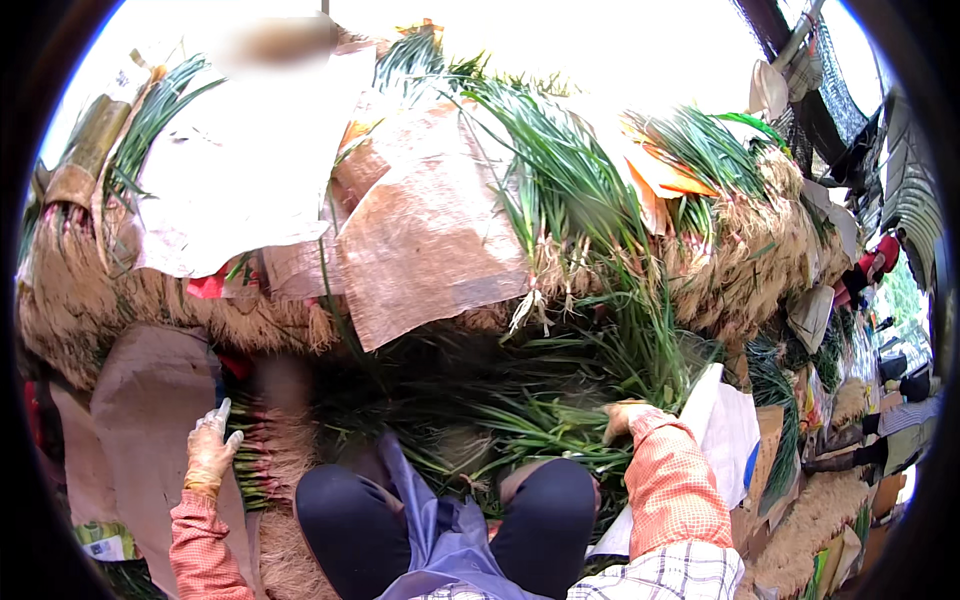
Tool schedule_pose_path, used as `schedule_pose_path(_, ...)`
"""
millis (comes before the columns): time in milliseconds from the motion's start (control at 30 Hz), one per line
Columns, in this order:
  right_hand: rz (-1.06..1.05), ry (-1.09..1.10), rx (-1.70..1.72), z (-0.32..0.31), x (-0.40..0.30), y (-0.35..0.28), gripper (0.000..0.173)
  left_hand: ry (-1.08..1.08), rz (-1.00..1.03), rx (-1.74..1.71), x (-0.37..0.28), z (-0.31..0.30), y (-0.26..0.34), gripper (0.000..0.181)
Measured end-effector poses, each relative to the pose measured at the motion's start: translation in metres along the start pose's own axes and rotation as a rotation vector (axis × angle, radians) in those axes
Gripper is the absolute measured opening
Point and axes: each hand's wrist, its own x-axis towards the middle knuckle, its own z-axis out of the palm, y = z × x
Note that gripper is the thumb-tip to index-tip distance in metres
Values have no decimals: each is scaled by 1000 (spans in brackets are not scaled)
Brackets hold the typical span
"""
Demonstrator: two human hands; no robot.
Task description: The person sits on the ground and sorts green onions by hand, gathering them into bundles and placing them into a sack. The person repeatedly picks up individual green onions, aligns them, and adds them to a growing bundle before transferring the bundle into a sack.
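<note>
My left hand (211, 444), in a pale glove, is at the left beside a row of spring onions with reddish stems (255, 450); its thumb and forefinger are apart and nothing shows between them. Dense pale roots (289, 465) lie to the right of those stems. My right hand (626, 420) reaches to the edge of loose green onion leaves (555, 427) in front of my knees. Its fingers are partly hidden, so whether they grip any leaves cannot be told. More long onions (577, 172) hang over the stack ahead, roots downward.
A long stack of rooted onion bundles (757, 277) runs across the front, partly covered by a brown sheet (435, 240) and a white sheet (232, 172). Brown sacking (161, 420) stands at the left, white sheeting (727, 442) at the right. Other people (904, 427) are at the far right.
</note>
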Motion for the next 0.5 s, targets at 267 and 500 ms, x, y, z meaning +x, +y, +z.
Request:
schedule_pose_path(267, -914, 1214, 1255, -100, 28, 16, 19, -1, 588, -943, 138, -114, 232, 47)
schedule_pose_path(500, -71, 463, -15, -6, 94, 26, 63, -255, 675, -1357, 210, -115, 379, 41)
